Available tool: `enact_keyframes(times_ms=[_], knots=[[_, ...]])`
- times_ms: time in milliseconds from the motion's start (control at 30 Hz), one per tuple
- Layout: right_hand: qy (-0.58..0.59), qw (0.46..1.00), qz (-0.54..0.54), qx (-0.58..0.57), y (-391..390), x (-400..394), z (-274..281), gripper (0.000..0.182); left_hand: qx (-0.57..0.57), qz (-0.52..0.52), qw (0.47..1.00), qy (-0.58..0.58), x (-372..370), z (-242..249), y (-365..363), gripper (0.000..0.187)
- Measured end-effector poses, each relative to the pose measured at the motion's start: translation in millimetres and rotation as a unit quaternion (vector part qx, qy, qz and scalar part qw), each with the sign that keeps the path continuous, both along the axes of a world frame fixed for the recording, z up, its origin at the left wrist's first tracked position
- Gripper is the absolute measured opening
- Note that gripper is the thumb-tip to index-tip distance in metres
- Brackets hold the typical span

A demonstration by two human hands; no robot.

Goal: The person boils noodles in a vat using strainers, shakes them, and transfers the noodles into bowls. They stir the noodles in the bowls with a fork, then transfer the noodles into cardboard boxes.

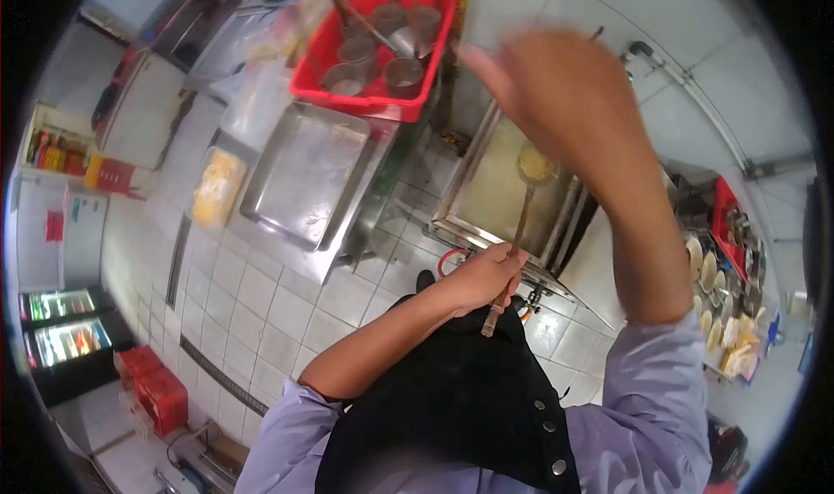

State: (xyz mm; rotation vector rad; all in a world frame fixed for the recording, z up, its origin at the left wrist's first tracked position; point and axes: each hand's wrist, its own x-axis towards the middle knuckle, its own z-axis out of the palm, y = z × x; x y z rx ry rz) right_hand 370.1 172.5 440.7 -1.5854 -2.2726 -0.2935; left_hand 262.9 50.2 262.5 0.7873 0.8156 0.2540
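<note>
My left hand is wrapped round the long handle of a noodle strainer, whose end sticks out below the fist. Pale yellow noodles sit in the strainer's bowl, over a rectangular metal vat of cloudy liquid. Higher up, my right hand is raised across the far right part of the vat and smeared by motion. Its thumb points left, while the other fingers are hidden or blurred.
Left of the vat, a steel table carries a shallow metal tray and a red basin holding several long-handled strainers. A bag of yellow food lies beside the tray. Bowls stand at right; pipes run along the wall.
</note>
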Motion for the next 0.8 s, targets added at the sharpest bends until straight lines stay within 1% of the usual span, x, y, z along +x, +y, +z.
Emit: enact_keyframes(times_ms=[33,67,100,133,167,200,233,267,300,333,367,400,433,467,500,533,567,600,633,667,700,733,767,800], knots=[[-0.033,0.980,-0.112,-0.158,-35.2,24.6,1.5,0.056,-0.005,-0.011,1.000,0.010,8.2,3.2,1.5,0.028],[-0.032,0.966,-0.119,-0.228,-59.3,59.2,-23.0,0.063,-0.005,-0.025,1.000,0.006,16.4,4.3,-0.3,0.028],[-0.018,0.903,-0.192,-0.383,-75.6,78.2,-34.1,0.067,0.006,-0.032,0.999,-0.018,25.9,5.7,-2.3,0.026],[0.120,0.853,-0.184,-0.474,-93.9,108.4,-77.3,0.068,0.017,-0.036,0.998,-0.044,36.4,7.2,-3.3,0.025],[0.257,0.777,-0.168,-0.549,-111.4,132.8,-132.0,0.069,0.035,-0.056,0.998,-0.013,47.3,17.0,-4.2,0.024],[0.368,0.723,-0.148,-0.565,-129.7,139.0,-169.4,0.068,0.029,-0.070,0.997,-0.014,61.7,13.3,-6.7,0.024],[0.509,0.688,-0.146,-0.496,-149.4,133.6,-196.1,0.059,0.099,-0.066,0.993,0.023,77.8,6.2,-11.9,0.025],[0.519,0.677,-0.160,-0.497,-160.3,134.9,-199.8,0.059,0.171,-0.062,0.981,0.059,91.5,-3.0,-15.6,0.025],[0.627,0.579,-0.181,-0.489,-165.6,139.1,-201.0,0.049,0.171,-0.056,0.983,0.030,102.6,-20.8,-17.5,0.026],[0.722,0.471,-0.195,-0.468,-169.8,142.9,-203.0,0.039,0.167,-0.069,0.983,0.034,108.9,-21.9,-22.1,0.026],[0.720,0.475,-0.238,-0.446,-173.0,146.3,-208.2,0.027,0.168,-0.089,0.981,0.028,111.8,-21.3,-22.5,0.026],[0.728,0.469,-0.239,-0.439,-179.2,152.3,-215.2,0.027,0.171,-0.109,0.979,0.022,113.3,-20.6,-21.0,0.026],[0.744,0.473,-0.206,-0.425,-186.5,158.2,-223.5,0.027,0.219,-0.196,0.955,0.034,110.7,-27.9,-14.5,0.034],[0.758,0.477,-0.172,-0.410,-193.7,164.3,-232.1,0.026,0.179,-0.292,0.938,0.055,109.0,-3.8,-1.0,0.040],[0.751,0.493,-0.185,-0.397,-200.2,167.6,-241.2,0.026,0.135,-0.384,0.910,0.077,107.6,25.1,17.1,0.047],[0.760,0.488,-0.188,-0.387,-204.4,170.4,-233.2,0.026,0.079,-0.469,0.872,0.117,107.0,32.2,40.7,0.058],[0.750,0.491,-0.186,-0.403,-207.9,172.8,-217.1,0.026,0.153,-0.495,0.832,0.198,120.6,59.4,59.3,0.052],[0.738,0.494,-0.183,-0.422,-212.1,173.7,-208.9,0.027,0.398,-0.515,0.732,0.203,129.9,60.2,86.3,0.045],[0.746,0.504,-0.176,-0.398,-217.5,173.3,-214.6,0.027,0.614,-0.496,0.584,0.189,144.3,59.0,113.9,0.038],[0.751,0.500,-0.178,-0.394,-223.6,173.3,-214.1,0.027,0.697,-0.377,0.562,0.236,168.3,59.4,138.3,0.029],[0.764,0.471,-0.175,-0.405,-228.9,172.7,-211.0,0.027,0.763,-0.333,0.471,0.292,199.6,49.2,168.5,0.027],[0.777,0.444,-0.168,-0.413,-232.7,171.2,-207.5,0.026,0.816,-0.285,0.409,0.292,227.3,43.9,198.3,0.021],[0.797,0.415,-0.168,-0.406,-238.4,165.1,-204.2,0.025,0.886,-0.255,0.274,0.272,249.7,34.3,227.9,0.017],[0.801,0.413,-0.165,-0.400,-245.3,161.3,-207.9,0.025,0.935,-0.219,0.134,0.245,265.4,22.9,253.1,0.014]])
